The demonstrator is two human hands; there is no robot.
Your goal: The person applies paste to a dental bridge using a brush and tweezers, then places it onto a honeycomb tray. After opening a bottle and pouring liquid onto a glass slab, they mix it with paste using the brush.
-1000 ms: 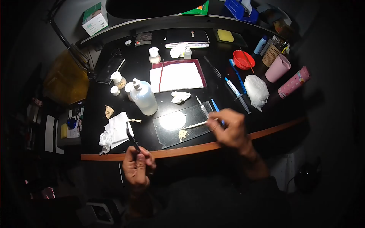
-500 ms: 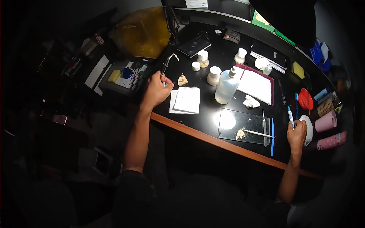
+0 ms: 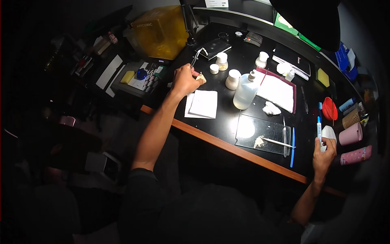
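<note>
Left hand gripping tweezers, right hand — syringe

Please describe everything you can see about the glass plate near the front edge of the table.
The glass plate is a flat, clear rectangular slab lying on the black table, close to its wooden front edge. A bright lamp reflection shows on its left part. A small heap of pale paste sits on it, and a thin white spatula rests across it. No hand touches it.
</note>
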